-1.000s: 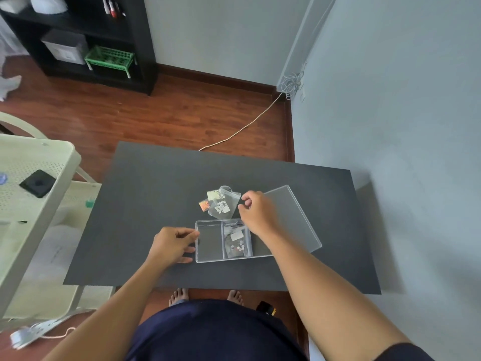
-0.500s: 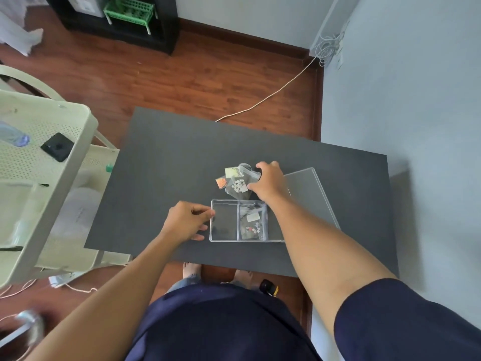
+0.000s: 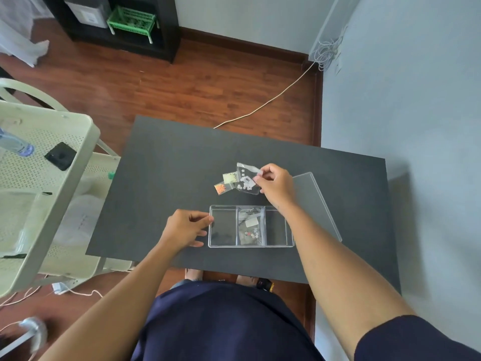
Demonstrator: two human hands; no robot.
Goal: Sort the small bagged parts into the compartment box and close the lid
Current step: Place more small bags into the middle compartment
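Note:
A clear compartment box (image 3: 223,245) lies on the dark table (image 3: 169,162), with one bagged part (image 3: 251,226) in its middle compartment. Its clear lid (image 3: 316,201) lies open to the right. My left hand (image 3: 186,229) rests at the box's left edge, fingertips touching its corner. Just beyond the box, my right hand (image 3: 276,186) pinches the top of a clear bag of white parts (image 3: 244,182). To the left of that bag lie a small yellowish bag (image 3: 230,177) and a small orange bag (image 3: 220,188).
A cream perforated cart (image 3: 46,178) stands left of the table, holding a black device (image 3: 60,155) and a bottle (image 3: 15,145). A wall runs along the right. A cable (image 3: 263,105) crosses the wood floor beyond the table. A black shelf with a green basket (image 3: 131,20) stands far back.
My right hand has moved from above the box up to the loose bags and pinched the clear bag of white parts. The left hand stays at the box's left edge.

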